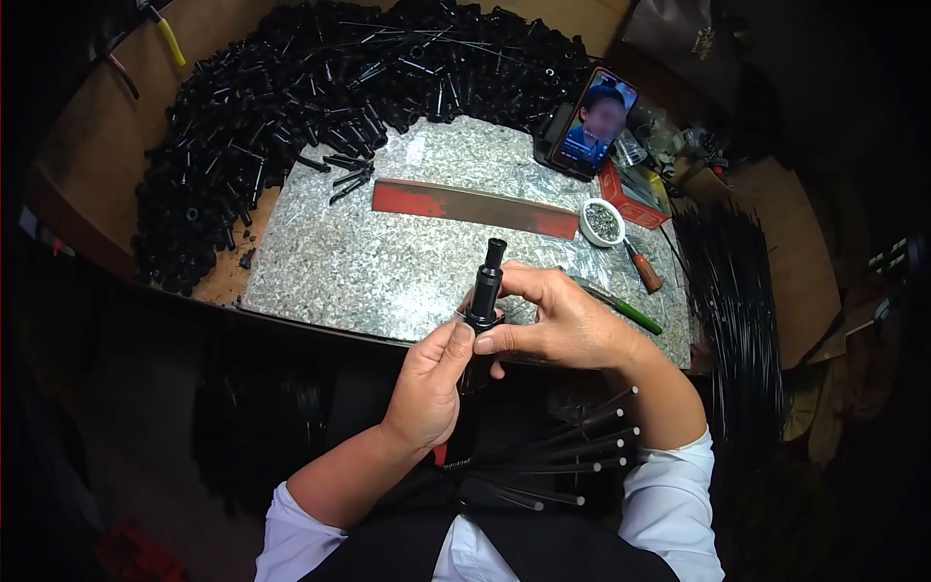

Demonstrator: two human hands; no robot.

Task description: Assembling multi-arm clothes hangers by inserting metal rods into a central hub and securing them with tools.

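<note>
A glossy black tubular piece (488, 283) with a narrower stepped neck stands nearly upright in front of me, just past the near edge of the stone slab. My left hand (425, 386) is closed round its lower part, thumb pressed against the collar. From the right, my right hand (574, 320) grips the same piece, with its thumb at the collar and index finger curled behind. The piece's lower end is hidden by my fingers. Below my hands, several dark rods with pale round tips (621, 443) fan out over my lap.
Behind the speckled stone slab (320, 262) heaps a pile of black tubular parts (320, 78). On the slab lie a red-and-brown flat bar (475, 209), a white bowl of small metal bits (602, 223), an orange-handled tool (644, 270) and a green-handled tool (635, 314). A phone (593, 121) leans behind; black rods (742, 301) stand right.
</note>
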